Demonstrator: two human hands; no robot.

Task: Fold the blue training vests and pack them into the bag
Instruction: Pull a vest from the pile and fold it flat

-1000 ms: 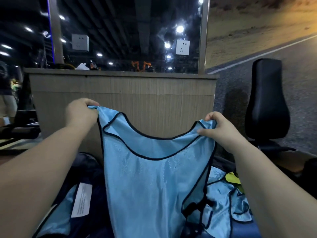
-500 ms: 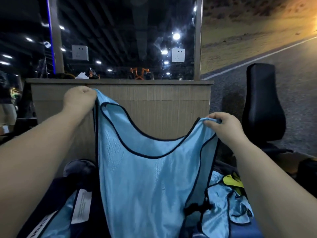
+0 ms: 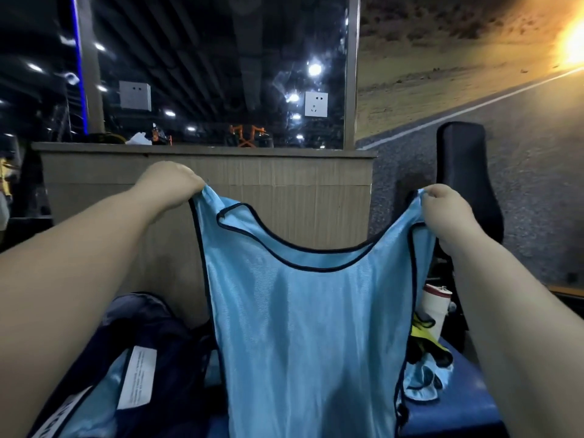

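Both hands hold one blue vest [image 3: 309,327] up by its shoulder straps: the left hand [image 3: 169,184] at 11 o'clock has its fingers curled round the left strap, and the right hand [image 3: 448,213] at 2 o'clock pinches the right strap between thumb and fingers. Half a second ago the left shoulder sat clearly higher and the cloth hung skewed. Now the right hand is raised nearer to level and the vest is pulled wider, its dark-trimmed neckline open in a smooth curve.

The vest hangs free in front of a wooden counter [image 3: 221,172] at 12 o'clock, with open air on both sides of it. Its lower part runs out of view at 6 o'clock. A dark bag [image 3: 164,336] lies open at 7 o'clock, with blue cloth and a white label [image 3: 137,377] showing inside. At 4 to 5 o'clock, on a blue surface [image 3: 458,406], lie a crumpled blue vest [image 3: 423,380], a yellow cloth [image 3: 426,335] and a white bottle [image 3: 434,306]. A black seat back [image 3: 467,184] stands just behind the right hand.

Both forearms reach forward, nearly straight, the left one slightly higher.
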